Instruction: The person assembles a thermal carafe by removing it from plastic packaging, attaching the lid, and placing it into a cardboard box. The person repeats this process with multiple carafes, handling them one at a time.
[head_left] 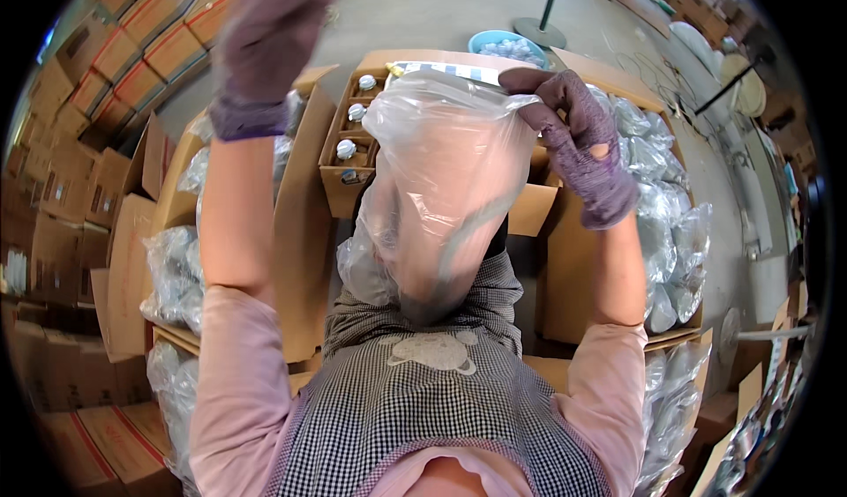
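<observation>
Both hands wear purple knit gloves, the left hand [269, 47] at upper left, the right hand [578, 140] at upper right. Pink sleeves [234, 382] are pushed up. A black-and-white checked apron [423, 409] fills the lower centre.

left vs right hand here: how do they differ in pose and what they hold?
The left hand is raised high near the top edge and blurred, with nothing plainly in its grip; the right hand sits lower and pinches the top edge of the clear plastic bag. The left hand is apart from the bag; the right touches it, and the bag hangs down toward the checked apron. Both wear purple knit gloves.
</observation>
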Tool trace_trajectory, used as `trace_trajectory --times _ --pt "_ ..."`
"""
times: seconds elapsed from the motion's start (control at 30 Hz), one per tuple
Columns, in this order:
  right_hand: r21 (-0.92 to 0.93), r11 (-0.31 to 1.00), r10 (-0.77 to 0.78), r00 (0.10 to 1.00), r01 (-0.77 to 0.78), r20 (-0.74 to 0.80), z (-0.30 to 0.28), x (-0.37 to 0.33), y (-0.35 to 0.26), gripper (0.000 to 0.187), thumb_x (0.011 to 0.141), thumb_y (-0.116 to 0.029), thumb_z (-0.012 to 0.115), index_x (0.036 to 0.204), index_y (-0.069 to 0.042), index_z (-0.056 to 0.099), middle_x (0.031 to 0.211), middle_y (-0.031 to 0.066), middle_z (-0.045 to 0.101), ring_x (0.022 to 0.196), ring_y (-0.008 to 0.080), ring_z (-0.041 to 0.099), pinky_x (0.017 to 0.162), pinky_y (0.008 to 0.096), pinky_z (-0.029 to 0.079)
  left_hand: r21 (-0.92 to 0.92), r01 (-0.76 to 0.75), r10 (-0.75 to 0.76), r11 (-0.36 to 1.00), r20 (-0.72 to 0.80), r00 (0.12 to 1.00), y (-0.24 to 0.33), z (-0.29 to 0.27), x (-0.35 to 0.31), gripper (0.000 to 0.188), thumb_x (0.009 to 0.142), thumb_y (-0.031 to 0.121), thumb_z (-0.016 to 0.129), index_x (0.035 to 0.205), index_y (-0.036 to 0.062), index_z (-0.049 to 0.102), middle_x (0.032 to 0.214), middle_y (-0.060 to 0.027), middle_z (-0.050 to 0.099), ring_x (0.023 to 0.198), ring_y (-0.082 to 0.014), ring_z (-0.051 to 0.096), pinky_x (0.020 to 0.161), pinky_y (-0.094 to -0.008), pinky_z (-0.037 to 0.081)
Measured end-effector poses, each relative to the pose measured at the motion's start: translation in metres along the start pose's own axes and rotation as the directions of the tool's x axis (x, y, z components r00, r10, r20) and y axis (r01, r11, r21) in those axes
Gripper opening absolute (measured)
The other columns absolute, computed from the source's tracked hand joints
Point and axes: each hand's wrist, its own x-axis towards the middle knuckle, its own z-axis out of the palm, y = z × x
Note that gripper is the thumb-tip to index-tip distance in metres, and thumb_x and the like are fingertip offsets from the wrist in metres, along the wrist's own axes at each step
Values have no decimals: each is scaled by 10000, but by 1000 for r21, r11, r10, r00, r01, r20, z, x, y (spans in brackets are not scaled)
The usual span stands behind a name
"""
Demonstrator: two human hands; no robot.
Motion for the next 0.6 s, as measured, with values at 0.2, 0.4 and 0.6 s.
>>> trace_trajectory --times 0.2,0.4,0.6 --pt "219 975 77 859 42 -506 -11 -46 9 80 909 23 579 908 -2 503 933 98 639 811 122 554 733 274 485 -353 656 -676 667 82 732 13 52 -161 571 924 126 650 1436 18 421 1449 -148 452 1342 -282 446 1115 -405 377" --pt "236 968 106 708 88 -698 -28 -69 28 85 900 17 594 911 -6 513 867 78 602 764 96 520 715 254 476 -390 909 -987 145 4 158 64 184 -205 384 897 108 716 1240 -28 611 1089 -64 685 949 -138 636 829 -277 520" --pt "-84 977 -66 93 -197 -993 -115 -120 75 161 921 -17 600 947 -9 442 1003 132 644 750 124 568 670 262 489 93 851 -854 517 -6 520 29 196 -40 330 822 72 776 1110 -34 654 969 -62 716 804 -137 658 715 -263 559"
